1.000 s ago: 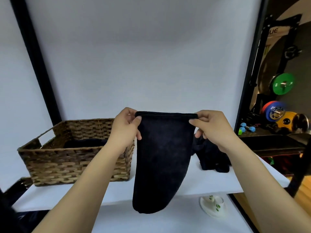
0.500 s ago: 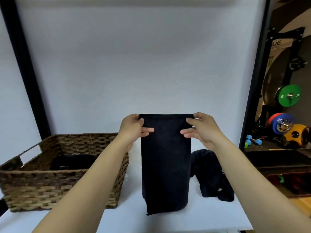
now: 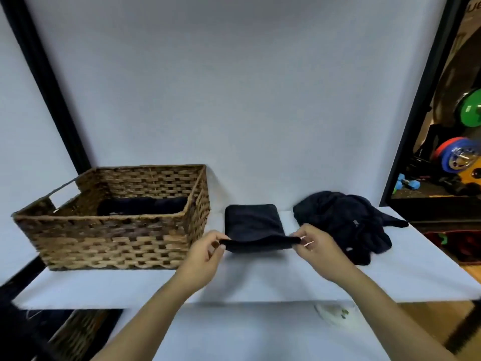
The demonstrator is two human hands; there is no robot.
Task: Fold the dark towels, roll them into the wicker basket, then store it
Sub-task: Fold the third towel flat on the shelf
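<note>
While your left hand (image 3: 205,252) pinches the near left corner of the folded dark towel (image 3: 253,225), your right hand (image 3: 316,247) pinches its near right corner, so the near edge is lifted just off the white table (image 3: 260,280). The far part of the towel lies flat on the table at 12 o'clock from your hands. Just beside it, at 9 o'clock, stands the wicker basket (image 3: 117,235), with dark cloth (image 3: 141,205) already lying inside against its back wall. At 3 o'clock from the towel sits a loose heap of dark towels (image 3: 346,222), close to your right hand but apart from it.
</note>
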